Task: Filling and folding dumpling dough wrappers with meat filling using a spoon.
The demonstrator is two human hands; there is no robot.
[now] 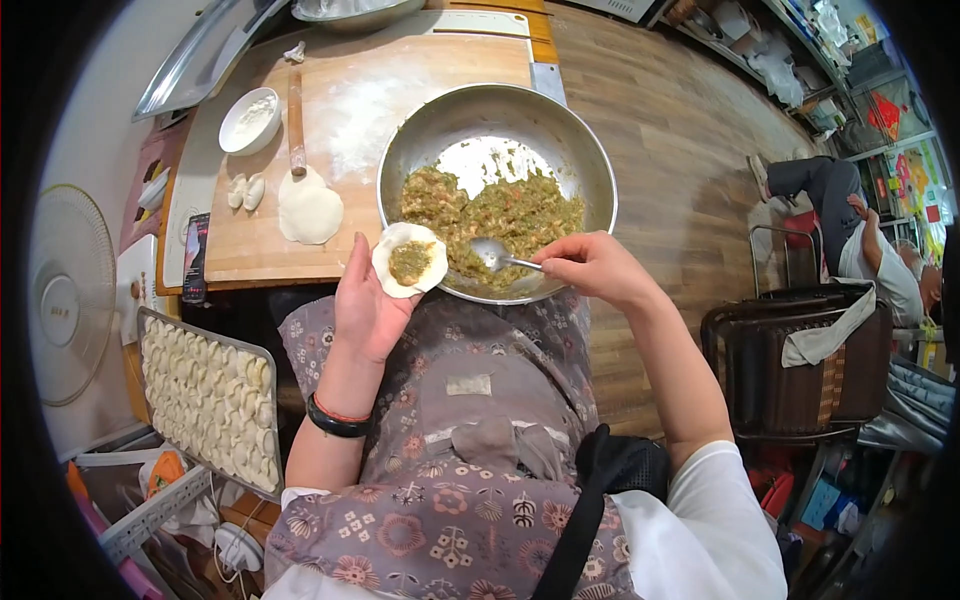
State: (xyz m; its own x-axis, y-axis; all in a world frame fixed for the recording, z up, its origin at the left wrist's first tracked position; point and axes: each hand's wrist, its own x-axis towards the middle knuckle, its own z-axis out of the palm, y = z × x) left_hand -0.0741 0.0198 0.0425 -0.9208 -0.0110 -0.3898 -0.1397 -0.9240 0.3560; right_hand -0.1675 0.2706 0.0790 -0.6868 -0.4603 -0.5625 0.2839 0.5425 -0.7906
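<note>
On the fingers of my left hand [367,307] rests a round dough wrapper [382,279] with a mound of greenish filling [410,262] at its middle. My right hand [592,264] grips the handle of a metal spoon [491,253], whose bowl touches the filling in a large steel basin [495,91]. Chopped green filling [517,206] covers the near part of the basin's bottom. Left of the basin, a rolled-out wrapper [311,214] lies on the wooden board [247,251], partly under the end of a rolling pin [297,120].
A white bowl of flour [244,135] and two small dough pieces [246,192] sit on the board's left. A phone [196,255] lies at its edge. Lower left is a tray of dumplings [210,397]. A dark chair [795,367] and a seated person [862,225] are at right.
</note>
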